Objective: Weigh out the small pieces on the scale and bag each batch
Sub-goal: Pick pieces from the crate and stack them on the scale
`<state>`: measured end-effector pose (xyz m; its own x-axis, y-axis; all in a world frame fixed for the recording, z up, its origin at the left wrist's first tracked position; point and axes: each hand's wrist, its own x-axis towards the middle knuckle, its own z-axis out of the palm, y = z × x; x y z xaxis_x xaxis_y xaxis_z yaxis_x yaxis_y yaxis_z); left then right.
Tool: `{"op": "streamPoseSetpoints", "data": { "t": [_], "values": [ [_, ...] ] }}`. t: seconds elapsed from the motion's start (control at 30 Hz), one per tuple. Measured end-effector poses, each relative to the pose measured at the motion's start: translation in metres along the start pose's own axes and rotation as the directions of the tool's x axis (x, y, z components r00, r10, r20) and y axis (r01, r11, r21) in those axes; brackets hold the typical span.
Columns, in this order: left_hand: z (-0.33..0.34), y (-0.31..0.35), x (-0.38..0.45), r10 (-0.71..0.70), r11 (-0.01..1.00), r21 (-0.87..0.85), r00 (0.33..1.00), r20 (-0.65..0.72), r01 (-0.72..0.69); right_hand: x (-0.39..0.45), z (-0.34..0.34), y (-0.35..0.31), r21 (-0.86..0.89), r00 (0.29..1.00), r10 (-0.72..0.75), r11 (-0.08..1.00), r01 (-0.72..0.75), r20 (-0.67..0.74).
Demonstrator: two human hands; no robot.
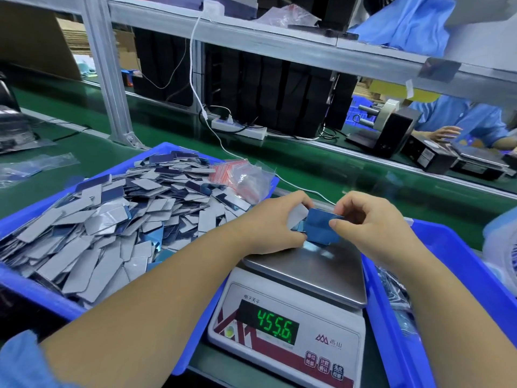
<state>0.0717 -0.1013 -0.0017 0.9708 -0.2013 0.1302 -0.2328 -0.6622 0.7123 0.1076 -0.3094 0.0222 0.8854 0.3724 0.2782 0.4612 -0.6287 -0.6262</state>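
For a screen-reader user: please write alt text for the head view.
Both hands, left hand and right hand, hold a stack of blue pieces over the scale, which reads 455.6. A blue bin heaped with grey and blue pieces sits left.

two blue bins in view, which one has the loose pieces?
The left bin, heaped with grey and blue pieces. The right bin shows no such heap.

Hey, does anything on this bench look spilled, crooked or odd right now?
Nothing looks damaged. The flat pieces are heaped loosely in the left blue bin, some riding up at its far rim. Both hands, left and right, hold a batch over the scale.
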Motion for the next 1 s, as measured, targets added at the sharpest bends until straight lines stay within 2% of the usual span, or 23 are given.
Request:
{"op": "streamPoseSetpoints", "data": {
  "t": [0.23, 0.57, 0.63, 0.7, 0.73, 0.8, 0.9, 0.93, 1.0],
  "values": [
    [-0.002, -0.002, 0.001, 0.046, 0.998, -0.042, 0.997, -0.055, -0.049, -0.002, -0.003, -0.003, 0.031, 1.000, -0.018, 0.999, 0.018, 0.001],
    [-0.001, -0.003, 0.002, 0.037, 0.994, -0.101, 0.997, -0.074, -0.044, 0.000, -0.003, 0.001, 0.082, 0.997, -0.067, 0.995, 0.063, 0.044],
    [-0.001, -0.004, 0.003, 0.037, 0.996, -0.076, 0.997, -0.068, -0.042, 0.002, -0.007, 0.000, 0.245, 0.999, -0.043, 0.968, 0.046, -0.016],
    [-0.001, -0.005, 0.003, 0.042, 0.997, -0.068, 0.997, -0.060, -0.046, 0.001, -0.016, -0.001, 0.463, 0.996, -0.004, 0.885, 0.044, -0.086],
    [-0.001, -0.005, 0.003, 0.040, 0.997, -0.070, 0.998, -0.058, -0.044, 0.000, -0.021, -0.002, 0.515, 0.996, 0.004, 0.856, 0.041, -0.086],
    [-0.001, -0.005, 0.003, 0.030, 0.997, -0.071, 0.998, -0.050, -0.033, -0.002, -0.023, -0.003, 0.450, 1.000, -0.011, 0.893, 0.005, 0.012],
    [-0.002, -0.004, 0.003, 0.023, 0.998, -0.055, 0.999, -0.031, -0.025, -0.002, -0.010, -0.001, 0.096, 0.974, 0.039, 0.993, -0.062, 0.225],
    [-0.002, -0.004, 0.003, 0.023, 0.998, -0.051, 1.000, -0.022, -0.024, -0.002, -0.006, -0.001, -0.006, 0.973, 0.062, 0.998, -0.062, 0.222],
    [-0.003, -0.003, 0.002, 0.021, 0.998, -0.055, 1.000, -0.004, -0.021, -0.001, -0.002, -0.001, -0.075, 0.983, 0.084, 0.995, -0.072, 0.161]
  ]
}}
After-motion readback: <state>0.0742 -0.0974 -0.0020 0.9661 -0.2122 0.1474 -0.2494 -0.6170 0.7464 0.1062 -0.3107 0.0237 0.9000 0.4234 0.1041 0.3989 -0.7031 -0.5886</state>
